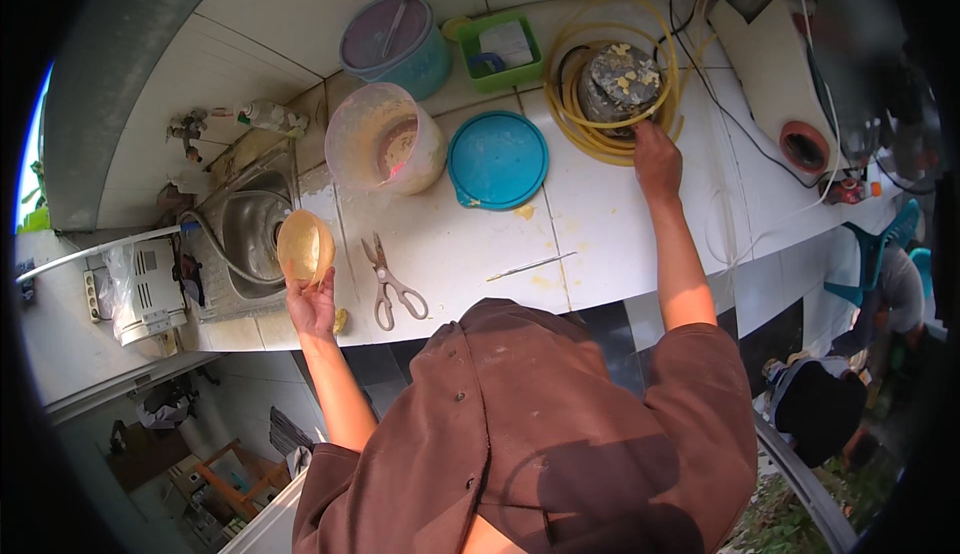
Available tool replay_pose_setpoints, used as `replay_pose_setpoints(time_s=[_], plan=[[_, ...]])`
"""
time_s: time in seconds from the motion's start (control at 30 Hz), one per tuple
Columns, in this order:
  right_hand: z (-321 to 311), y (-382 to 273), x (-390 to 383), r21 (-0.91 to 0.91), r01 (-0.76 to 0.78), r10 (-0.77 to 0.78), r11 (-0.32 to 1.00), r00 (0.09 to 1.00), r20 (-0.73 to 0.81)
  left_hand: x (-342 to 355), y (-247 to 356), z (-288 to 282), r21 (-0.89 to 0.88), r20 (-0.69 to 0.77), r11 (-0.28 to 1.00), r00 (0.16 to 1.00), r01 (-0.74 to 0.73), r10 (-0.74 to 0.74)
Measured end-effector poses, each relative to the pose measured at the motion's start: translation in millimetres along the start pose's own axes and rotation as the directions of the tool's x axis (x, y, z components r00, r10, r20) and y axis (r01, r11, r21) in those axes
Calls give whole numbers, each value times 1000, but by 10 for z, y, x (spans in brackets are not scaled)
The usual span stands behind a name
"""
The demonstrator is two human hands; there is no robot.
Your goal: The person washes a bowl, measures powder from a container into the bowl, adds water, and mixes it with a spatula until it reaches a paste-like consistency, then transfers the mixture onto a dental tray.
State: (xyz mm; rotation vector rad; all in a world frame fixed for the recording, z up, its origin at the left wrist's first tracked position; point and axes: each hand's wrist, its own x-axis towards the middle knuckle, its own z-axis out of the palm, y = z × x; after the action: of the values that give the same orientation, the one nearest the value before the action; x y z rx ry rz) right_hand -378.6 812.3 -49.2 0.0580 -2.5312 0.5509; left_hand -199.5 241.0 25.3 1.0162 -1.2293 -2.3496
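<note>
My left hand (313,310) grips a shallow, yellowish-tan bowl (304,246) by its lower edge, above the counter's front edge near the sink; its inner side faces up. My right hand (658,166) reaches far across the counter with its fingers closed at a coil of yellow hose (600,150). Inside that coil stands a rough grey round block (606,94) with pale yellow flakes on top. Whether the fingertips grip the hose or something small beside the block is hidden. Kitchen scissors (388,286), handles toward me, lie between my arms.
A translucent tub (425,159), a teal lid (498,160), a lidded blue bucket (425,66) and a green basket (512,76) stand behind. The metal sink (250,222) is at left. A thin stick (531,266) lies near the front; a white machine (765,69) with cables stands right.
</note>
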Motion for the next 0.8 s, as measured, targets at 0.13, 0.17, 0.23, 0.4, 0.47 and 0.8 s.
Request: replay_pose_setpoints(time_s=[0.13, 0.17, 0.23, 0.4, 0.47, 0.8], plan=[[-39, 54, 13, -87, 158, -157, 984, 988, 16, -32, 83, -10, -85, 11, 996, 1000, 12, -11], [-63, 52, 27, -111, 214, -209, 970, 976, 57, -28, 121, -93, -100, 17, 994, 999, 33, -31], [-139, 100, 88, -167, 322, -302, 932, 944, 136, 4, 151, -203, -111, 39, 992, 998, 62, -58], [-190, 176, 177, -221, 392, -328, 893, 903, 279, -212, 286, -262, -92, 19, 996, 1000, 0, 1], [-61, 162, 124, -94, 109, -83, 990, 966, 245, -213, 309, -327, -103, 51, 995, 999, -2, 7], [223, 68, -46, 658, -622, 528, 424, 760, 378, -323, 246, -520, -244, 50, 970, 999, 10, 2]])
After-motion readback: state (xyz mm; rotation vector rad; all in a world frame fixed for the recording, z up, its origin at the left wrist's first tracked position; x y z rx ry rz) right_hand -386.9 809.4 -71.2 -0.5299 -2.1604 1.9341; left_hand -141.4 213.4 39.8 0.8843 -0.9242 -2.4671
